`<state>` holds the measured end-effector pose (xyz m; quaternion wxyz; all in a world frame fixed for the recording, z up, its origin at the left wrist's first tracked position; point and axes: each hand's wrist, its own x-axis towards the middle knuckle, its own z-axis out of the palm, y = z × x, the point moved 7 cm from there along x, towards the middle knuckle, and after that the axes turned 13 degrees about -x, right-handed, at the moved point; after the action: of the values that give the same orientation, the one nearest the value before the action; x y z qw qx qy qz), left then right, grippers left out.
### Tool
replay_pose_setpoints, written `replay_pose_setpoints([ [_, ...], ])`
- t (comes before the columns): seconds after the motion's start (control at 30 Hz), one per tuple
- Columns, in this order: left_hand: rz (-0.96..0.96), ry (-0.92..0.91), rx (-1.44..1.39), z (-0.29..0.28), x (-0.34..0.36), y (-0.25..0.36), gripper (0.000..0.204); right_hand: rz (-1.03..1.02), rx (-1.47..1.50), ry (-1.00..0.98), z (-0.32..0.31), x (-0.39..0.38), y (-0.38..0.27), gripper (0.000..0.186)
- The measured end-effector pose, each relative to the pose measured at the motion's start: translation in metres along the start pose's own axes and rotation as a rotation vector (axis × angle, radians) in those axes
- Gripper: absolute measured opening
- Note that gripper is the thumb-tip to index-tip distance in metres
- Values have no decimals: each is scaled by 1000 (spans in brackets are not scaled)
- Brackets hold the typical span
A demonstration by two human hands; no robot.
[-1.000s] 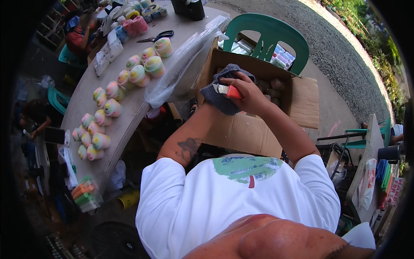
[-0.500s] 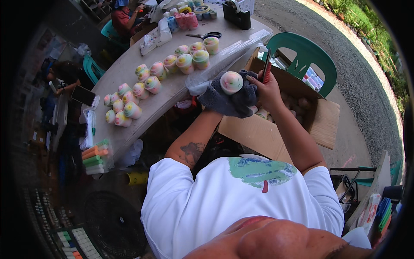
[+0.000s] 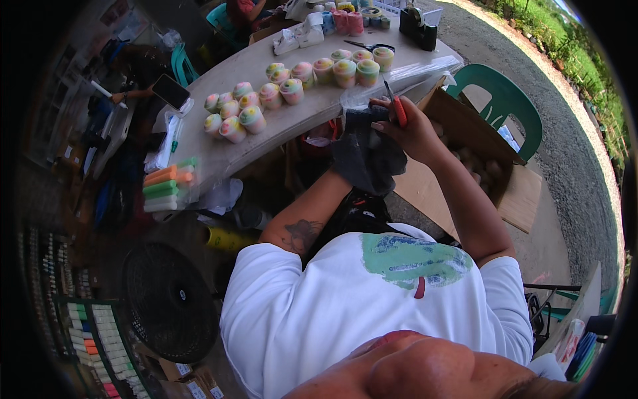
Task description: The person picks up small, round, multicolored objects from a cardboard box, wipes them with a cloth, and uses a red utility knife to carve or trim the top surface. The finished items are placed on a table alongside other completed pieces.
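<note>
My left hand is hidden under a dark grey cloth (image 3: 362,163), which is bunched over it in front of the table edge. My right hand (image 3: 419,130) grips a red-handled knife (image 3: 400,112), its thin blade pointing up and away toward the table. The fingers of that hand are also against the cloth's upper right side. Whatever the cloth may wrap cannot be seen. Beyond the hands, several cup-shaped pieces (image 3: 345,73) with domed tops and pastel swirls stand in a loose band along the pale table (image 3: 292,133).
An open cardboard box (image 3: 522,199) holding several pieces sits right of my hands, beside a green chair (image 3: 531,110). Scissors (image 3: 379,47) and a black tape dispenser (image 3: 419,32) lie farther back. A phone (image 3: 171,91) is at left; a fan (image 3: 169,299) stands lower left.
The swirled cup-shaped piece that sat on the cloth is out of sight. The cloth has turned and hangs lower, and the knife has tilted. The whole view has shifted leftward.
</note>
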<state>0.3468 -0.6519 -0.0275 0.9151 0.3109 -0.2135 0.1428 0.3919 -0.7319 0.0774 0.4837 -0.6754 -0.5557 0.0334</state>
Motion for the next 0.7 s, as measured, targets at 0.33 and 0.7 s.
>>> replay_pose_setpoints([
  [0.33,74,65,185,34,37,7,37,332,172,446,-18,-11,56,33],
  [0.7,-64,153,-360,-31,25,28,43,120,138,303,28,-54,36,23],
])
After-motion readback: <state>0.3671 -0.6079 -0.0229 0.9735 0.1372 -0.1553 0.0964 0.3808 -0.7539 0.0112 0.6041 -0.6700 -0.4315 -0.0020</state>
